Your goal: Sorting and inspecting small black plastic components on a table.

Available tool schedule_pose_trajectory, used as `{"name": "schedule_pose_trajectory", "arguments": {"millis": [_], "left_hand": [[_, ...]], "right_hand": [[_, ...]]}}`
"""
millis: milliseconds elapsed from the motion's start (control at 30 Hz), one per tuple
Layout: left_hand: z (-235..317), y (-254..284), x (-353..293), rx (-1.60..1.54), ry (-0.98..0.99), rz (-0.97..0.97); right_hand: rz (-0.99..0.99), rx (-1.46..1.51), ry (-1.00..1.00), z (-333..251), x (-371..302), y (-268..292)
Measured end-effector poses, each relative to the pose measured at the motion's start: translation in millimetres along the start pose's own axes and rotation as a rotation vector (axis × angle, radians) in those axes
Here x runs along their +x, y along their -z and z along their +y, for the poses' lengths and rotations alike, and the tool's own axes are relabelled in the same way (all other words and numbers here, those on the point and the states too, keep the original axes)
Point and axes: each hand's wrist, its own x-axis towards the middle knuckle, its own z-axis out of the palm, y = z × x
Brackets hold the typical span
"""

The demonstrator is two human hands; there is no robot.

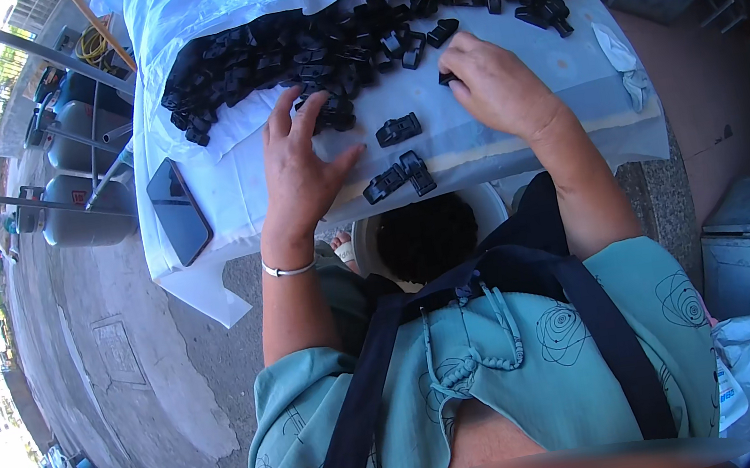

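Observation:
My left hand point(301, 163) is raised at the near edge of the pile of small black plastic parts point(253, 65). Its fingers are spread and nothing shows between them. To the right, my right hand point(498, 85) is closed with its fingertips pinched on a black plastic part point(446, 79), mostly covered by the fingers. Just beyond that hand lies another black part point(442, 33). Between my hands a single black clip-like part point(398, 130) rests on the white-covered table. Closer to me, two more black parts point(398, 177) lie touching near the table's front edge.
A smartphone point(179, 211) lies at the table's left edge. Below the front edge stands a white bucket point(365, 245) holding dark pieces. White plastic sheeting point(176, 14) surrounds the pile. A white glove-like cloth point(618, 50) is at the right edge, and grey containers point(92, 207) stand left.

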Motion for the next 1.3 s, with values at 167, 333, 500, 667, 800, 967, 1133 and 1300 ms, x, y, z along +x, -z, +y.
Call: {"name": "schedule_pose_trajectory", "arguments": {"millis": [167, 333, 500, 667, 800, 967, 1133, 1300], "left_hand": [[3.2, 4.2, -0.3, 0.094, -0.093, 0.013], [5.3, -19.4, 8.5, 0.162, -0.139, -0.006], [17.3, -18.3, 8.6, 0.107, 0.0, -0.069], [19.2, -20.4, 12.0, 0.211, -0.038, -0.066], [20.9, -21.3, 15.7, 0.118, -0.119, -0.047], [18.2, -15.5, 7.5, -0.577, 0.345, -0.093], [5.2, -19.6, -5.1, -0.88, 0.376, -0.131], [-1.7, -6.8, -1.0, -0.398, 0.198, -0.165]], "right_hand": [[0.063, 0.198, 0.246, -26.0, 3.6, -21.5], [-0.084, 0.323, 0.359, -41.3, -2.3, -15.4], [0.026, 0.294, 0.238, -18.3, -4.2, -14.6], [0.016, 0.002, 0.058, -23.3, -1.3, -10.7], [0.134, 0.264, 0.286, -29.9, 1.0, -31.7], [0.069, 0.255, 0.179, -16.9, 0.1, -32.7], [0.011, 0.282, 0.11, -19.8, 0.4, -33.1], [0.23, 0.54, 0.248, -31.5, 1.8, -42.4]]}}
